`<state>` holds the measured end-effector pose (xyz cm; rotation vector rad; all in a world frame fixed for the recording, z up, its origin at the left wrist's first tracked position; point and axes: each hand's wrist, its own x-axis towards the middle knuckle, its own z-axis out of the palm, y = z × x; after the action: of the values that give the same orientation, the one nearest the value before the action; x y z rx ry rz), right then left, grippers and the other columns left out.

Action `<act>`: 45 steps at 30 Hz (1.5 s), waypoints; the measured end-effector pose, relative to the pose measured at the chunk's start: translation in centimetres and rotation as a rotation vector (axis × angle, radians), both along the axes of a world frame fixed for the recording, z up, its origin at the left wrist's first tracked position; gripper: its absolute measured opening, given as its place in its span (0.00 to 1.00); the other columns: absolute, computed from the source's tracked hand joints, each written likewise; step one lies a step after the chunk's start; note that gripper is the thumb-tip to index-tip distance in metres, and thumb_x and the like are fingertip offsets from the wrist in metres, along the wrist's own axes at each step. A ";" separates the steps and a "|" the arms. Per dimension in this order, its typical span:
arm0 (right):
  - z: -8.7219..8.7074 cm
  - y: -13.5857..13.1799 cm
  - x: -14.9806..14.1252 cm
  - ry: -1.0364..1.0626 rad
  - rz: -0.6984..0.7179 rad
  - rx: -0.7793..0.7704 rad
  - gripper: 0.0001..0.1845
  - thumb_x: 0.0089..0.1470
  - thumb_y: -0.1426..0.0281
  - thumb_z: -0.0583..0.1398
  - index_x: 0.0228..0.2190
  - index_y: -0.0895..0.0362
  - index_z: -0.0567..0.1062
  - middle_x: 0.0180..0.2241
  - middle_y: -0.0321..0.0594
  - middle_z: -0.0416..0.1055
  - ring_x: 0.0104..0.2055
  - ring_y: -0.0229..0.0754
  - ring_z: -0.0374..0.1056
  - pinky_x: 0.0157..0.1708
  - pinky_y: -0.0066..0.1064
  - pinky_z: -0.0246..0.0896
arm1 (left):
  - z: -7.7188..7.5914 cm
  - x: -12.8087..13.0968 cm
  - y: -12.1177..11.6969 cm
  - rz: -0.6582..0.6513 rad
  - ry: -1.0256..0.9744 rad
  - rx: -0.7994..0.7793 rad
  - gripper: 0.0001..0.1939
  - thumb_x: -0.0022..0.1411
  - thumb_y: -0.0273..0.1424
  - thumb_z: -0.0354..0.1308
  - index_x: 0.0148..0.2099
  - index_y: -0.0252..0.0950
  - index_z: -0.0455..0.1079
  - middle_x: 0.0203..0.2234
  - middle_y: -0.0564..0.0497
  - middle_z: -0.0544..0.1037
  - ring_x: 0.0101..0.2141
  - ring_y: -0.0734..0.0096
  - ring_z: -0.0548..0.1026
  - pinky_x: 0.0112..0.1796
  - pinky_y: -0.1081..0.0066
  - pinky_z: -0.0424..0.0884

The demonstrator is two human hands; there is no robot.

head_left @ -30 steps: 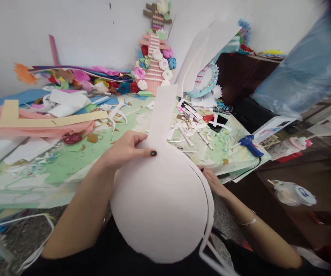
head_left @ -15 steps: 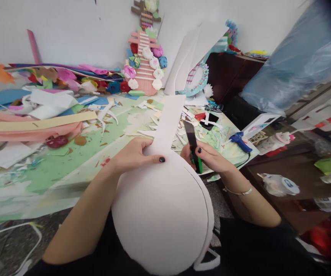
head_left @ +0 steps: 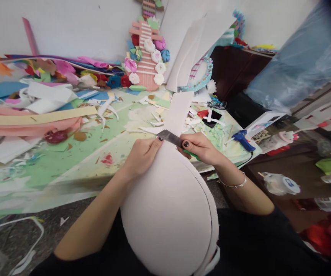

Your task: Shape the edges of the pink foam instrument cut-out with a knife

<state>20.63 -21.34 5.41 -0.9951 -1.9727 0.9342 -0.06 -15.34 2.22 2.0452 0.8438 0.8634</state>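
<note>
Two hands are closed, I note: the left hand (head_left: 142, 156) pinches the disc (head_left: 168, 207) below its neck (head_left: 179, 113), before the table (head_left: 112, 134), presumably for steadiness, while the right hand (head_left: 204, 149) grips the knife (head_left: 170, 137), directing its blade across the neck's base.

A pink guitar-shaped piece with flowers (head_left: 146, 73) is stood upright at the far edge of the tabletop (head_left: 116, 142). Coloured craft pieces (head_left: 64, 71) are heaped along that edge, leftward. A beige strip (head_left: 53, 117) is laid over a peach sheet (head_left: 66, 125). A blue glue gun (head_left: 244, 141) is placed by the near right corner.
</note>
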 end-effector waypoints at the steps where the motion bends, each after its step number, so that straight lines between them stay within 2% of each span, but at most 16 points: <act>1: -0.1 0.0 0.0 -0.015 -0.006 0.016 0.23 0.64 0.57 0.50 0.24 0.58 0.68 0.18 0.31 0.61 0.19 0.29 0.57 0.22 0.24 0.51 | -0.2 0.1 -0.1 0.027 0.008 0.030 0.21 0.65 0.39 0.43 0.21 0.37 0.50 0.16 0.56 0.55 0.21 0.76 0.55 0.25 0.70 0.51; 8: 0.2 -0.2 -0.5 -0.118 -0.020 0.158 0.24 0.64 0.59 0.49 0.20 0.57 0.65 0.16 0.30 0.59 0.19 0.30 0.55 0.23 0.24 0.49 | -0.7 0.1 -0.2 0.051 -0.017 0.087 0.18 0.64 0.37 0.44 0.22 0.37 0.54 0.16 0.56 0.59 0.21 0.75 0.58 0.25 0.70 0.54; 15: 0.0 -0.1 -0.9 -0.187 -0.053 0.324 0.21 0.65 0.63 0.48 0.21 0.57 0.63 0.18 0.30 0.60 0.20 0.30 0.55 0.26 0.23 0.51 | -0.6 0.1 -0.1 0.104 -0.009 0.142 0.20 0.61 0.36 0.44 0.19 0.37 0.50 0.13 0.56 0.57 0.19 0.76 0.56 0.23 0.71 0.52; 19: -0.2 -0.1 -1.0 -0.168 -0.037 0.312 0.20 0.65 0.64 0.48 0.22 0.57 0.63 0.17 0.29 0.58 0.20 0.29 0.54 0.25 0.22 0.50 | -0.7 0.2 0.0 0.105 -0.018 0.159 0.21 0.61 0.36 0.44 0.17 0.37 0.48 0.12 0.56 0.56 0.18 0.77 0.56 0.22 0.71 0.51; 27: -0.5 0.0 -1.2 -0.117 -0.005 0.293 0.22 0.65 0.61 0.48 0.21 0.56 0.60 0.17 0.28 0.54 0.19 0.29 0.51 0.23 0.24 0.48 | -1.0 0.2 0.0 0.041 -0.095 0.108 0.20 0.64 0.38 0.44 0.22 0.36 0.55 0.16 0.56 0.58 0.21 0.76 0.58 0.24 0.73 0.55; 33: -0.9 0.0 -1.0 -0.088 0.016 0.271 0.22 0.65 0.60 0.49 0.21 0.56 0.60 0.17 0.28 0.53 0.20 0.29 0.50 0.23 0.24 0.47 | -0.9 0.3 -0.1 0.029 -0.121 0.072 0.22 0.65 0.39 0.44 0.21 0.37 0.49 0.16 0.57 0.53 0.20 0.78 0.52 0.21 0.73 0.51; 45: -1.9 -0.5 -0.7 -0.061 -0.003 0.194 0.23 0.64 0.60 0.49 0.20 0.57 0.61 0.17 0.28 0.52 0.19 0.30 0.49 0.23 0.24 0.46 | -1.0 0.6 -0.4 0.022 -0.102 0.036 0.21 0.64 0.39 0.44 0.21 0.36 0.54 0.17 0.56 0.55 0.22 0.76 0.54 0.23 0.73 0.54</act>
<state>19.90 -21.83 3.47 -0.9253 -2.0672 0.7023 0.50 -15.72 1.22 2.0079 0.8009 0.9934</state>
